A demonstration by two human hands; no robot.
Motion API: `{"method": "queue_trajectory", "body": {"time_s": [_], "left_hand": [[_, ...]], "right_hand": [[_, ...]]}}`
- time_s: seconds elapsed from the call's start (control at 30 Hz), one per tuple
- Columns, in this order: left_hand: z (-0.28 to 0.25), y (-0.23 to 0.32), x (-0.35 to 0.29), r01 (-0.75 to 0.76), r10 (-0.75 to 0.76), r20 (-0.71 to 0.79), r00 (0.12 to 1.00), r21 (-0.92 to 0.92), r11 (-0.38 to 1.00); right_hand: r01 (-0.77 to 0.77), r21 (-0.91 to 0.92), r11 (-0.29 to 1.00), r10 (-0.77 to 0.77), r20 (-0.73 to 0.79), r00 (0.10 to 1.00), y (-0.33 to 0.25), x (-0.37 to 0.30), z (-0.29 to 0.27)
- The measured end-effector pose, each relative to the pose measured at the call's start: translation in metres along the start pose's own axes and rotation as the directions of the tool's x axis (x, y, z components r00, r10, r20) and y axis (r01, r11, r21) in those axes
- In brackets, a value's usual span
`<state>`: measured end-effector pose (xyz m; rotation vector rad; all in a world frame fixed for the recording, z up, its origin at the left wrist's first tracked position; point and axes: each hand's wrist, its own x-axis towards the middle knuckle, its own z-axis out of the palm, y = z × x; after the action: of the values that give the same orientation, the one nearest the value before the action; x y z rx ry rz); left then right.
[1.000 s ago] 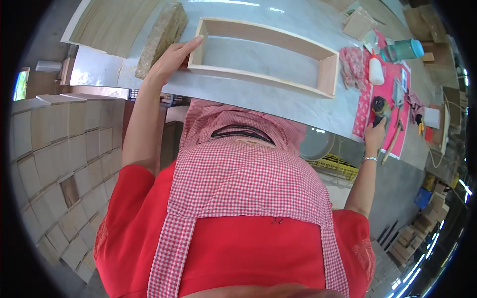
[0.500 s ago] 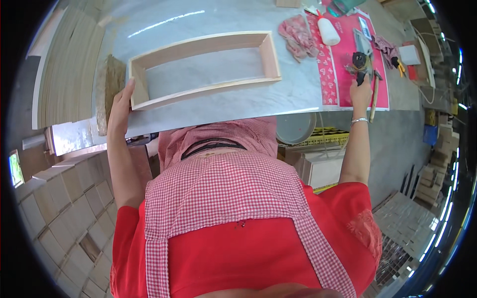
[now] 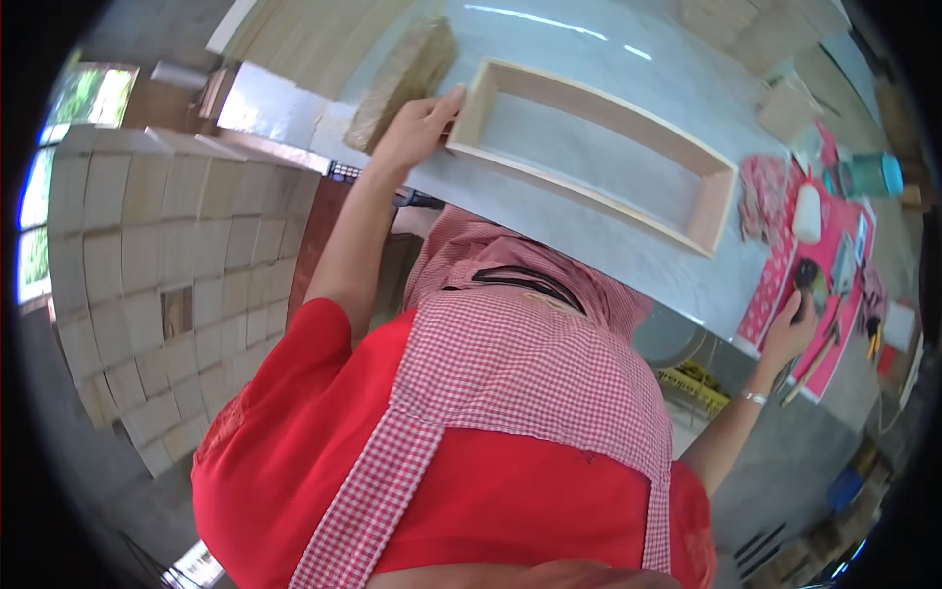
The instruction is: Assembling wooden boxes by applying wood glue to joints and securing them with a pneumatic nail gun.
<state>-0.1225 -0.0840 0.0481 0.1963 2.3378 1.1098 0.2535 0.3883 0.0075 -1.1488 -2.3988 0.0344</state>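
A long, open rectangular frame of pale wood [image 3: 589, 188] lies on the grey tabletop in front of me. My left hand [image 3: 417, 133] grips its left end, thumb along the upper edge; the other fingers are partly hidden. Just beyond that hand rests a rough, brownish block [image 3: 404, 83]. Out to the right, my right hand [image 3: 788, 334] is closed round the dark handle of a black tool with a round head [image 3: 807, 274], over the pink printed sheet [image 3: 760, 312]. The tool's exact kind is unclear. A hammer [image 3: 816, 361] lies beside this hand.
On the right stand a white bottle with a red tip [image 3: 807, 212] and a teal container [image 3: 871, 176], near a crumpled pink cloth [image 3: 763, 191]. Wooden boards [image 3: 304, 39] are stacked at far left. A yellow crate [image 3: 695, 391] sits below the table edge.
My view has turned, so the table now slants down to the right. The black tool has shifted slightly toward the frame in my right hand. My left hand stays at the frame's end.
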Motion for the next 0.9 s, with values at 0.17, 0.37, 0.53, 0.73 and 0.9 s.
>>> {"method": "queue_trajectory", "body": {"time_s": [0.17, 0.37, 0.53, 0.73, 0.9], "left_hand": [[0.028, -0.022, -0.030, -0.097, 0.030, -0.119, 0.992, -0.609, 0.787], [0.040, -0.032, -0.040, -0.128, 0.045, -0.144, 0.989, -0.643, 0.755], [0.029, -0.001, -0.046, -0.365, 0.260, -0.274, 0.926, -0.474, 0.802], [0.010, 0.044, -0.023, -0.398, 0.317, -0.262, 0.912, -0.371, 0.839], [0.015, 0.050, -0.008, -0.280, 0.243, -0.167, 0.956, -0.259, 0.924]], "right_hand": [[-0.333, 0.623, 0.708, 0.077, 0.401, 0.913, -0.086, -0.047, 0.018], [-0.384, 0.768, 0.512, 0.012, 0.441, 0.897, -0.155, -0.079, 0.007], [-0.030, 0.823, 0.567, -0.189, 0.165, 0.968, -0.172, -0.054, -0.020], [-0.217, 0.868, 0.447, -0.145, 0.309, 0.940, -0.165, 0.007, -0.021], [-0.326, 0.822, 0.467, -0.167, 0.444, 0.880, -0.169, 0.029, -0.015]]}}
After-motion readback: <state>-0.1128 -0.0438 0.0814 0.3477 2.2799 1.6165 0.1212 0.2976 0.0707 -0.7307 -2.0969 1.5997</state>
